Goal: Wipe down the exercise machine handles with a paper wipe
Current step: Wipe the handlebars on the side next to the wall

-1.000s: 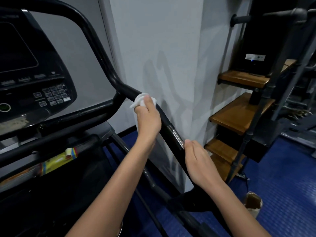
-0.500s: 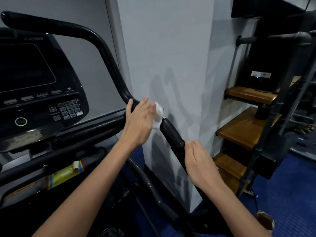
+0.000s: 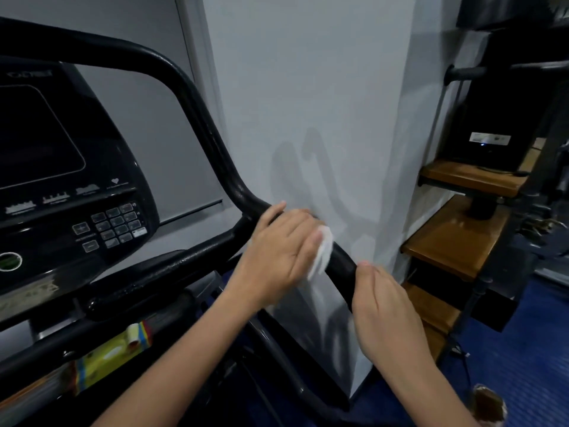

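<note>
- Left hand (image 3: 281, 257) is wrapping fingers over the black handle (image 3: 340, 266), pressing a white wipe (image 3: 323, 251) against it.
- Right hand (image 3: 388, 309) is gripping the handle just nearer, right of the wipe, holding nothing else.
- Console (image 3: 61, 180) is sitting far left.

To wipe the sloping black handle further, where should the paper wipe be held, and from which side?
Probably best to grip the paper wipe by its bunched upper part, where the left hand already presses it, coming from above the black handle. The bar is round and slopes down, so the loose lower end can wrap around it.
</note>
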A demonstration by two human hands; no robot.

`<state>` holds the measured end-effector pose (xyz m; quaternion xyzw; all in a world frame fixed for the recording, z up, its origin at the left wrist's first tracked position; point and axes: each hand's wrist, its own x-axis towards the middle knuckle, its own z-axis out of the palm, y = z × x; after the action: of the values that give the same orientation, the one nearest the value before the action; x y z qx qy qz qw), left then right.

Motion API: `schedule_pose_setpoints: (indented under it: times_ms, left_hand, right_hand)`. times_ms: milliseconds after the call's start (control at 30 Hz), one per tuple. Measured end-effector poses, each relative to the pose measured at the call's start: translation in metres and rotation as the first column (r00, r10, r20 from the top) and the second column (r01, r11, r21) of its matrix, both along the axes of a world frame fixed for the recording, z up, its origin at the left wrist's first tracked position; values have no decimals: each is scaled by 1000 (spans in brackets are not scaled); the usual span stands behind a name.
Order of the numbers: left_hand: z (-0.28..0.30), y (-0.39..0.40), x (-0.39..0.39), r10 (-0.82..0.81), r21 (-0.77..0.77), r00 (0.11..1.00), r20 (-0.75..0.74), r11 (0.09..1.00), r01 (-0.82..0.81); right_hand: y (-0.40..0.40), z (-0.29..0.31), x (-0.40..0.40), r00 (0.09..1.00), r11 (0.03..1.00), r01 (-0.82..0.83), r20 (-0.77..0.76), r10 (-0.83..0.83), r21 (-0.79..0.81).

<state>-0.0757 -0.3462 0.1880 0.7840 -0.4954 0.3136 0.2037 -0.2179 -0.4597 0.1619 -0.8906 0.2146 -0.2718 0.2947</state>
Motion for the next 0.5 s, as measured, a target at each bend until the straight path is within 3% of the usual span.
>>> schedule_pose_setpoints:
  times_ms: [100, 233, 367, 500]
  left_hand:
    - [14, 9, 52, 55, -63, 982, -179, 996, -67]
    - [24, 7, 79, 83, -84, 942, -327, 990, -116]
    - [14, -4, 34, 6, -94, 968, -249, 995, -30]
    - [-5, 5, 22, -50, -22, 996, -68, 999, 48]
  right_hand:
    - [2, 2, 6, 999, 999, 22, 29, -23, 35]
    - [5, 19, 14, 998, 967, 31, -40, -42, -253]
    - [5, 30, 23, 985, 964, -23, -170, -23, -264]
    - [2, 25, 23, 990, 986, -44, -140, 22, -160]
